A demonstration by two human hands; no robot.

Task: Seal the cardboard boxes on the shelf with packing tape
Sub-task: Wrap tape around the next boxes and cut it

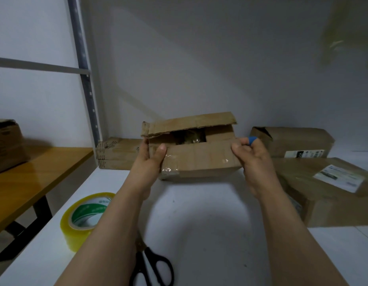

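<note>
At the far left, a brown carton (5, 145) sits on a wooden table (34, 178), beside the grey perforated upright (86, 79) of the shelf. On the white shelf (199, 223), near the left edge, a roll of yellowish packing tape (86, 217) lies flat, its green-and-white core facing up. Black-handled scissors (150, 267) lie just right of it, partly under the left forearm. Farther back, a flat cardboard box (117, 153) rests against the wall.

The left hand (150, 162) grips the left end of the open box (195, 153) in the middle of the shelf, thumb on the front face and fingers behind. This box has its far flap raised, and a dark gap shows between the flaps; scraps of clear tape shine on its front. The right hand (253, 159) holds the right end, fingers curled against the upper corner, one fingertip wearing a blue cover (252, 140).

To the right, two more boxes lie on the shelf: a far box (292, 141) with a torn corner and a near box (333, 188), each with a label.
</note>
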